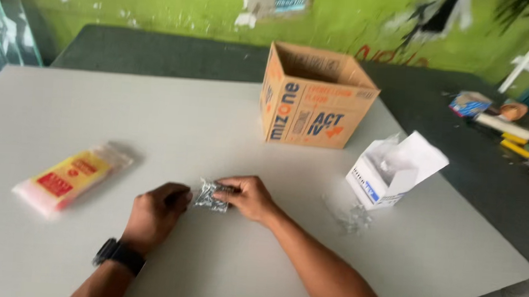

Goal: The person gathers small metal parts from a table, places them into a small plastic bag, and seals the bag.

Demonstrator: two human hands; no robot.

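Both hands' fingers pinched the small clear bag (211, 196) between them: left hand (155, 214) at one end, right hand (248, 196) at the other.

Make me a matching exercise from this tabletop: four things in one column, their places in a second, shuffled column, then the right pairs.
Things:
1. cardboard box
2. small white carton
3. red and yellow plastic packet
4. small clear bag of metal parts

Places:
A. lying flat at the left of the white table
B. pinched between the left hand and the right hand
C. standing open at the far middle of the table
D. open at the right, beside a loose pile of small metal parts

Pairs: 1-C, 2-D, 3-A, 4-B
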